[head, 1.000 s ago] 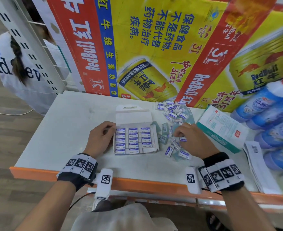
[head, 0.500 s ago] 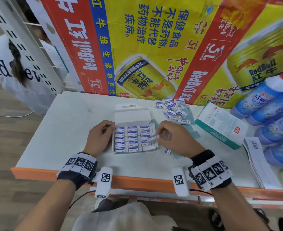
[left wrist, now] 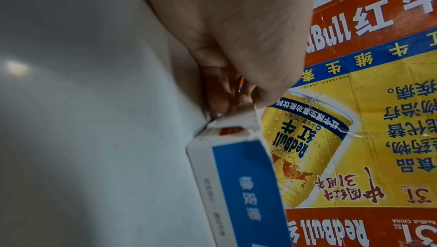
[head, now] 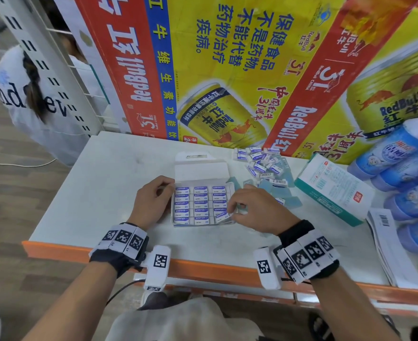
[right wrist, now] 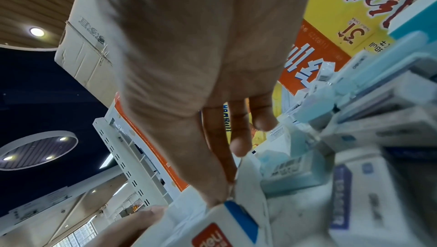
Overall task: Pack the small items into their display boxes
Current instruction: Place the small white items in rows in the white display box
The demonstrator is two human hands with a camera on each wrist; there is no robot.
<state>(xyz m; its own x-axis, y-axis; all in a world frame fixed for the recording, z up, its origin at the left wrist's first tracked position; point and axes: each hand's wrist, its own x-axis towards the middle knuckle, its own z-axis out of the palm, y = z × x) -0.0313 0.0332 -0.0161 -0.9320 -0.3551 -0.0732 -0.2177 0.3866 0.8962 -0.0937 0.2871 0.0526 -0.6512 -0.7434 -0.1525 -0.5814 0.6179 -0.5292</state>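
The white display box [head: 200, 205] lies open on the table with its lid [head: 200, 168] folded back, and rows of blue-and-white erasers fill it. My left hand [head: 167, 187] grips the box's left edge; in the left wrist view its curled fingers [left wrist: 222, 99] pinch the corner flap of the box [left wrist: 243, 176]. My right hand [head: 230, 211] pinches one eraser [head: 221, 216], which lies tilted at the box's near right corner. In the right wrist view the fingers [right wrist: 238, 146] reach down at the box's wall [right wrist: 212, 232]. Loose erasers [head: 262, 163] lie heaped behind the box to the right.
A teal-and-white carton [head: 333, 188] lies to the right of the pile. Blue bottles [head: 400, 153] and barcoded papers [head: 385, 232] crowd the right end. A large Red Bull carton [head: 227, 70] walls off the back. The table's orange front edge [head: 215, 267] runs near my wrists.
My right hand has come from the loose pile with an eraser to the box's near right corner. The left hand has stayed on the box's left edge.
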